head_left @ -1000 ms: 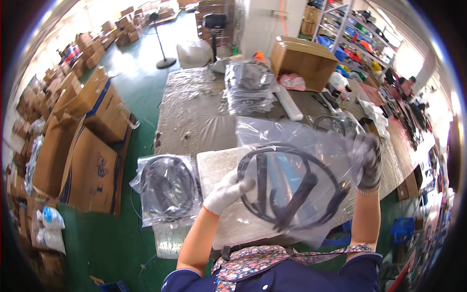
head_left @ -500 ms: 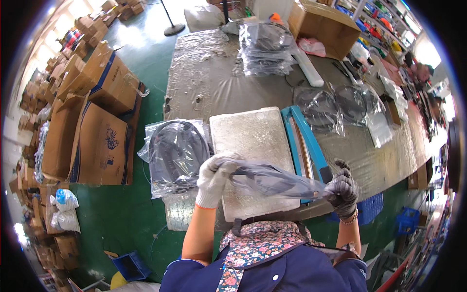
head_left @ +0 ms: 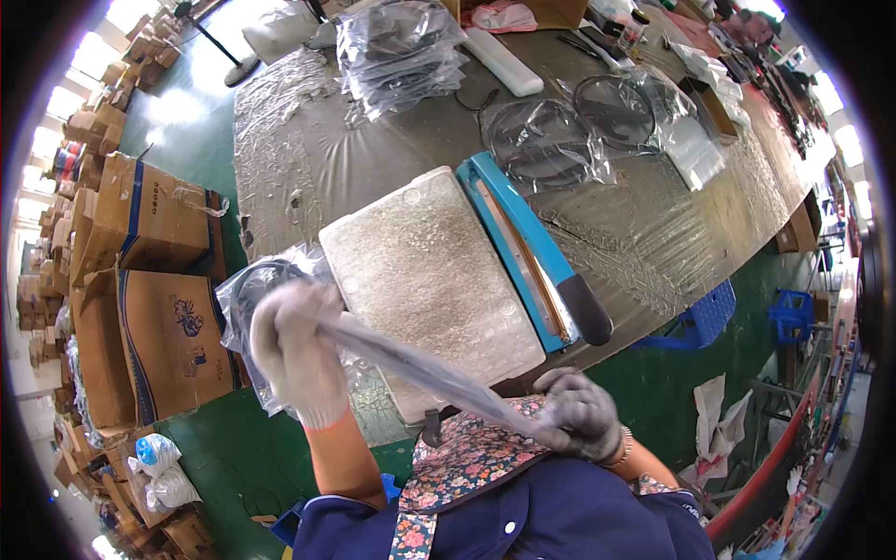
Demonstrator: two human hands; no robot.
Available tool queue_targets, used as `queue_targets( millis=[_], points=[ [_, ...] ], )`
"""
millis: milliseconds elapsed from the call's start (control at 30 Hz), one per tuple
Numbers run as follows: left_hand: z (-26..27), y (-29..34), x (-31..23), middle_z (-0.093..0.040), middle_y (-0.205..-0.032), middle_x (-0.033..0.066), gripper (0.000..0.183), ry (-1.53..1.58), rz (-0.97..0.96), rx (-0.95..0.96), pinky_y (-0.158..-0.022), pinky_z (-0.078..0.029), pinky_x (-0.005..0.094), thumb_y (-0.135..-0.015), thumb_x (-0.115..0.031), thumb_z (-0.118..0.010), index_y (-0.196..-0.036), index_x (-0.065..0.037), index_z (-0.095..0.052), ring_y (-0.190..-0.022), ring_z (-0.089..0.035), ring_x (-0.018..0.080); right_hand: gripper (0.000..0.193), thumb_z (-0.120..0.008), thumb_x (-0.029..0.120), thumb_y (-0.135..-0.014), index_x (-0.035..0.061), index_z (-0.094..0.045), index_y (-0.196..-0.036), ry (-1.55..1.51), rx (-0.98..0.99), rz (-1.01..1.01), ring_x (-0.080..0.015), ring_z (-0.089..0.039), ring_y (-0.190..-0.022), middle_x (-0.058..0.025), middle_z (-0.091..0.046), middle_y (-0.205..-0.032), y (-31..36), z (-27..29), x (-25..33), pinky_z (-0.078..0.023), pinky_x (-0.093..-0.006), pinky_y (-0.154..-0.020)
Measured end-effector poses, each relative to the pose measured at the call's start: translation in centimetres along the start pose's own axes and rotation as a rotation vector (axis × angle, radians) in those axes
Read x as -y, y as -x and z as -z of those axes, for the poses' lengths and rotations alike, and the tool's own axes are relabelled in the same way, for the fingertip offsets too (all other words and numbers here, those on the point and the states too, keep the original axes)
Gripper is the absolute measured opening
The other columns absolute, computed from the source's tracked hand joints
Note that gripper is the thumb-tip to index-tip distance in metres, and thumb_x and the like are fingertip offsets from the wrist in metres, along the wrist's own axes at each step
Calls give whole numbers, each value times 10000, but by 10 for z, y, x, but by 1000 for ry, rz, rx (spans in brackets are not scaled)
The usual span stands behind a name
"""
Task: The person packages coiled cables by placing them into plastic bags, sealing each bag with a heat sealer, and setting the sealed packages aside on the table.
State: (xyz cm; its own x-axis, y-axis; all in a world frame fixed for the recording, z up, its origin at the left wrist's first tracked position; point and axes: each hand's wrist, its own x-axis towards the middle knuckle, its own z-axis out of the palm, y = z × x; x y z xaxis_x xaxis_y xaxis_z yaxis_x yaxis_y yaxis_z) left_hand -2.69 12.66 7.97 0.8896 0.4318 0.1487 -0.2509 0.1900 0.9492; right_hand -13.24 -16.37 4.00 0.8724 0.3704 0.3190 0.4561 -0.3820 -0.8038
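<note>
A clear plastic bag (head_left: 425,371) is pulled into a long narrow band between my two hands, with greyish contents I cannot make out. My left hand (head_left: 297,350), in a white glove blurred by motion, grips its far left end. Close to my apron, my right hand (head_left: 581,418) in a grey glove is closed on the other end. Below the bag lies a white foam slab (head_left: 429,261), with a teal heat sealer (head_left: 523,257) with a black handle along its right side. Partly covered by my left hand is a bagged coiled cable (head_left: 257,275).
A stack of bagged cables (head_left: 401,56) sits at the table's far side, beside a white roll (head_left: 504,61). More bagged coils (head_left: 541,140) lie right of it. Open cardboard boxes (head_left: 177,345) stand left of the table; a blue plastic stool (head_left: 700,317) is at its right edge.
Both hands have moved left and nearer my body with the bag, which has been drawn into a tighter, slanting band. The view has shifted and turned.
</note>
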Motion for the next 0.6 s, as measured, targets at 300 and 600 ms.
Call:
queue_targets(
  millis=[300, 600],
  points=[
    [-117, -47, 212, -704, -1006, 123, 324, -1048, 401, 741, -835, -507, 416, -900, -386, -555, -1049, -141, -707, -934, -669, 313, 175, -678, 190, -916, 16, -667, -898, 25, -12, -880, -128, -590, -675, -51, -656, -720, 59, -43, -134, -479, -303, -658],
    [-130, -66, 222, -706, -972, 146, 312, -1134, 345, 670, -840, -505, 420, -882, -381, -582, -999, -118, -700, -944, -669, 327, 391, -556, 259, -992, 36, -529, -1313, -291, -437, -702, -178, -572, -1126, -61, -600, -1224, 20, 44, -169, -473, -337, -968]
  ],
)
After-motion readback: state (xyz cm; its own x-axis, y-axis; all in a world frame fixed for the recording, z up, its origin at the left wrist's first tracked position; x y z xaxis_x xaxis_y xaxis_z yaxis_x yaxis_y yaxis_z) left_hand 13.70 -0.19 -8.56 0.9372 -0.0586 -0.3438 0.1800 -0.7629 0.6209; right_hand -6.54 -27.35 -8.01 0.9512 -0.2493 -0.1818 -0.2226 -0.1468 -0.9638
